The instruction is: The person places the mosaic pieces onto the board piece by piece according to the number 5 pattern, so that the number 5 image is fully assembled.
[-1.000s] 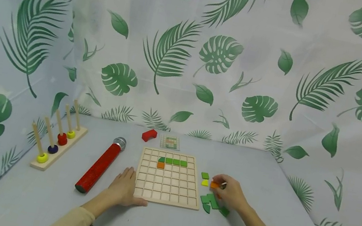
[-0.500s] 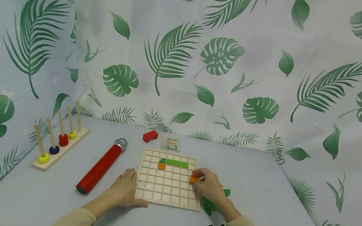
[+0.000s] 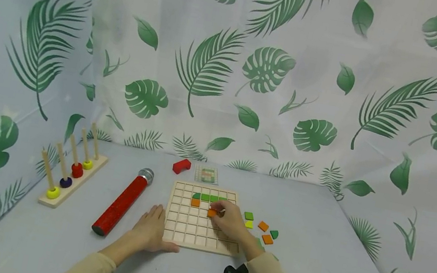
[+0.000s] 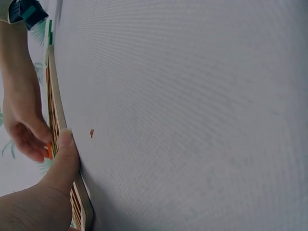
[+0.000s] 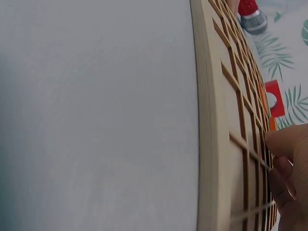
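A wooden grid board (image 3: 180, 227) lies on the table, with several green tiles (image 3: 205, 197) in one row and an orange square tile (image 3: 195, 203) below its left end. My right hand (image 3: 230, 221) pinches another orange square tile (image 3: 211, 213) over the middle of the grid. In the left wrist view that held tile (image 4: 49, 150) shows at the fingertips. My left hand (image 3: 151, 231) rests along the board's left edge, fingers straight, its thumb at the front left corner. The right hand and forearm partly cover the board's right side.
Right of the board lie loose tiles: green (image 3: 249, 215), yellow (image 3: 249, 224) and orange (image 3: 263, 225). A red toy microphone (image 3: 120, 204) and a peg stand with rings (image 3: 75, 179) are at left. A red block (image 3: 181, 165) and a pattern card (image 3: 207, 174) lie behind.
My right hand has carried the orange tile left from the loose pieces to over the middle of the board. The left hand has stayed at the board's edge.
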Demonstrator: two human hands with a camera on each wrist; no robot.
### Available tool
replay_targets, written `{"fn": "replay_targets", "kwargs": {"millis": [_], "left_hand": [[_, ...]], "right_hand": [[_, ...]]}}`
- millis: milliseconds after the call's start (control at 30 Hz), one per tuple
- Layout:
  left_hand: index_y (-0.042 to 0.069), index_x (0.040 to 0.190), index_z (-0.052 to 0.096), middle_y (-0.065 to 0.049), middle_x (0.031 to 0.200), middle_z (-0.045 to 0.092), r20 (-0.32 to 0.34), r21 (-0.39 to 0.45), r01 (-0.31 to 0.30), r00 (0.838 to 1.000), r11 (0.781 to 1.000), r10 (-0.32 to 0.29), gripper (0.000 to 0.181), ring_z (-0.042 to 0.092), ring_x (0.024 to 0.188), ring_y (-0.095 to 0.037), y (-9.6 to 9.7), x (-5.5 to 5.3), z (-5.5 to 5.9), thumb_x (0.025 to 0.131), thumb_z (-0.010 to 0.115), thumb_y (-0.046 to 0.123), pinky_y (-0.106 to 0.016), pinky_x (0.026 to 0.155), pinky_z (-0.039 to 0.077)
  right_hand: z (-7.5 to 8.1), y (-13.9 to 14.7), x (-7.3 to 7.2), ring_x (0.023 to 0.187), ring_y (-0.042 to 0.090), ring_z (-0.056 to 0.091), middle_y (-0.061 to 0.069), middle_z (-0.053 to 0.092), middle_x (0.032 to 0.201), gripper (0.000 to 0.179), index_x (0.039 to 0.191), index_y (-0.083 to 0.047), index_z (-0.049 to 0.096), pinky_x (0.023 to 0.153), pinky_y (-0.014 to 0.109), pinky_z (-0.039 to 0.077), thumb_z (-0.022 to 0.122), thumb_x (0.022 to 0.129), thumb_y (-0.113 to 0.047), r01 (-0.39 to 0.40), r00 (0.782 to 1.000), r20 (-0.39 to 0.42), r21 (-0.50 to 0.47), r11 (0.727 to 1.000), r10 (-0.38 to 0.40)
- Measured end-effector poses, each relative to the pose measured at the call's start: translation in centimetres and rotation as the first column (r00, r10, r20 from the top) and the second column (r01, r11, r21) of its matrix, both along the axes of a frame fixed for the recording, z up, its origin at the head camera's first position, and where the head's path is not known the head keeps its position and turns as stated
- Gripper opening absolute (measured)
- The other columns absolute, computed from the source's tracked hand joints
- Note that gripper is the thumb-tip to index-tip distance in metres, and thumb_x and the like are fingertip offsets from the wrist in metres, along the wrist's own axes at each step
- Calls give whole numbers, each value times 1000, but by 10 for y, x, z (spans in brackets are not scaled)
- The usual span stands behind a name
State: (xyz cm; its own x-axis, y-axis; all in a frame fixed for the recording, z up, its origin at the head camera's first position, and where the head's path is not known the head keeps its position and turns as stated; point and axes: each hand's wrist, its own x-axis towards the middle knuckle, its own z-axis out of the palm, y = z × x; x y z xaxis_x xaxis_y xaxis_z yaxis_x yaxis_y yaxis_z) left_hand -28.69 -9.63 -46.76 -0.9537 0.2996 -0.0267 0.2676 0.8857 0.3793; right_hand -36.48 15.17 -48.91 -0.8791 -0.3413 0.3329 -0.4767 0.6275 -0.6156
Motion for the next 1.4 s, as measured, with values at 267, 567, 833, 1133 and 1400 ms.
{"fn": "replay_targets", "kwargs": {"millis": [267,567,833,1133,1400], "left_hand": [[-19,135,31,-33,142,30,-13,2,2,1000,1000,-2,113,26,133,-46,0,1,1,66,78,58,-55,107,26],[-19,135,31,-33,142,30,-11,3,6,1000,1000,-6,113,26,133,-46,0,-1,-1,66,78,58,-55,107,26],[-19,134,31,-33,141,30,-18,1,10,1000,1000,-10,113,26,133,-46,0,-2,-3,66,77,58,-56,106,27],[-19,135,31,-34,141,30,-20,-5,16,1000,1000,-16,113,26,133,-46,1,-1,-3,67,77,59,-56,106,27],[-19,135,30,-34,142,29,-5,-8,5,1000,1000,-5,114,26,133,-46,1,-1,0,67,77,59,-56,106,27]], "right_hand": [[1,-27,-3,91,16,59,3,64,101,27,107,-4,65,79,29,52,65,81,1,-56,998,38,6,998,56],[2,-41,-4,94,17,60,4,65,101,26,107,-3,65,82,30,51,66,81,1,-54,997,47,3,999,54],[-1,-45,-6,93,16,59,4,65,101,27,106,-3,65,82,30,51,65,80,4,-74,997,26,6,997,74],[-2,-46,-5,93,16,59,4,65,100,27,105,-3,66,82,30,51,64,80,5,-69,997,22,4,998,69],[-1,-45,-5,93,17,60,5,65,102,27,107,-3,66,82,30,51,65,81,3,-55,998,23,-5,998,55]]}}
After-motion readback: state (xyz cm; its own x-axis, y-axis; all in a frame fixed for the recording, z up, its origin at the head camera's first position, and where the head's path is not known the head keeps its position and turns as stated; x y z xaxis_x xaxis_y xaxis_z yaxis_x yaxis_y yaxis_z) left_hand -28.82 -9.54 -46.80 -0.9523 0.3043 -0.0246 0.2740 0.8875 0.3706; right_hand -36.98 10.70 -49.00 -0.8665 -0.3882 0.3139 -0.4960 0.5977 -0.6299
